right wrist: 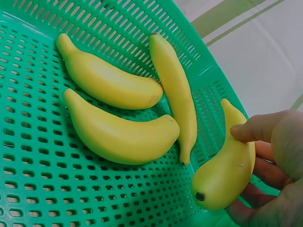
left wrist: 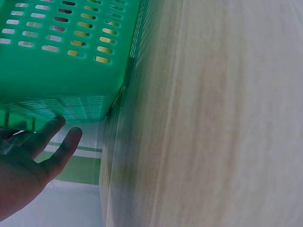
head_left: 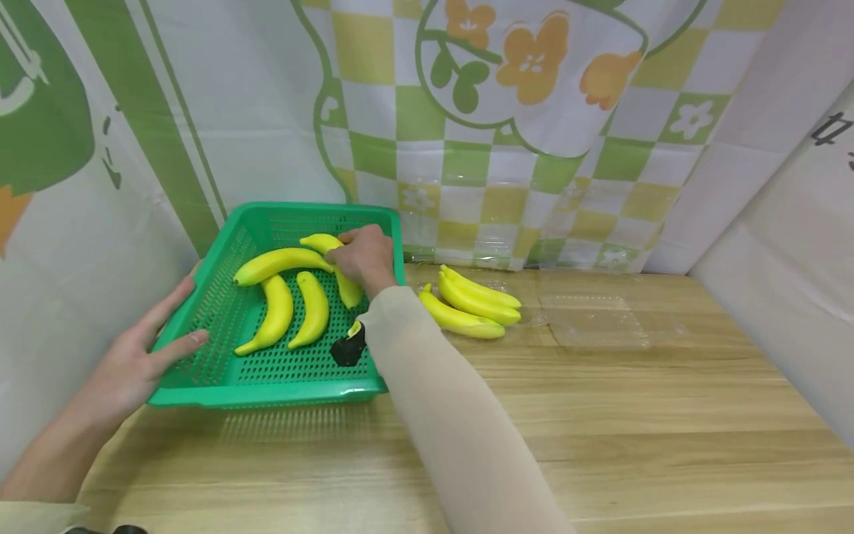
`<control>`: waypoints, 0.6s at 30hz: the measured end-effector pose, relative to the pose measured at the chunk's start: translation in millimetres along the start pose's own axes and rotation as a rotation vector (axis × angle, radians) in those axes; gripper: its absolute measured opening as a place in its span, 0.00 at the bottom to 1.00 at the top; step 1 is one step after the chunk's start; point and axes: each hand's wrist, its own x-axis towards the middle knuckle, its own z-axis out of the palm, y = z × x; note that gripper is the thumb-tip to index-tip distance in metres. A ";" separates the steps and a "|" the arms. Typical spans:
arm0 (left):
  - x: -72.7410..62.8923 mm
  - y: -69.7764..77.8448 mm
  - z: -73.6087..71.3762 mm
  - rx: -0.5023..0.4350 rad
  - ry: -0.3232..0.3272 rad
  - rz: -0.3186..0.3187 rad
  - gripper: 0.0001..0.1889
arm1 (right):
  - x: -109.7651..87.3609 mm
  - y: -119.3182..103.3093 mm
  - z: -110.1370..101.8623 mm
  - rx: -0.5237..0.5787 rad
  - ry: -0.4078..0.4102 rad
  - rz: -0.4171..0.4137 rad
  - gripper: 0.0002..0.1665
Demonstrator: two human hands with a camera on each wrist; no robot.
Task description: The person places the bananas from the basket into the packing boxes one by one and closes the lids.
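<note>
A green perforated plastic basket (head_left: 267, 397) stands on the left of the wooden table. My left hand (head_left: 136, 363) holds its left rim, thumb on the inner side and fingers along the outside; in the left wrist view, two fingers (left wrist: 64, 151) spread by the outer wall. At the basket's back right, my right hand (head_left: 365, 256) pinches a yellow banana (right wrist: 225, 165), thumb near its narrow end. Beside it in the basket lie a long banana (right wrist: 177, 90) and two shorter curved bananas (right wrist: 111, 82), their ends close together.
Right of the basket, several bananas (head_left: 470, 300) lie together on a clear plastic tray. Another clear plastic container (head_left: 600, 319) lies farther right on the table (head_left: 600, 445). A patterned cloth (head_left: 420, 111) hangs behind. A small black object (head_left: 348, 348) shows beside my right sleeve.
</note>
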 end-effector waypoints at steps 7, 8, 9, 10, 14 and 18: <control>1.0 -0.6 -0.2 0.008 -0.011 -0.004 0.40 | -1.5 -3.1 -1.6 -0.002 0.010 -0.029 0.22; 1.2 -0.7 -0.1 0.011 -0.012 -0.005 0.40 | -1.6 -4.1 -2.0 -0.009 0.010 -0.034 0.22; 1.1 -0.6 -0.1 0.012 -0.011 -0.008 0.40 | -1.8 -5.2 -2.4 -0.012 0.011 -0.038 0.23; 1.1 -0.5 -0.2 0.012 -0.010 -0.010 0.40 | -2.3 -6.3 -2.8 -0.011 0.012 -0.040 0.23; 0.9 -0.4 -0.5 0.009 -0.007 -0.014 0.40 | -4.2 -10.4 -3.9 0.007 0.015 -0.037 0.23; 0.8 -1.1 -0.5 0.016 -0.004 -0.015 0.40 | -6.0 -14.4 -4.9 0.026 0.026 -0.011 0.23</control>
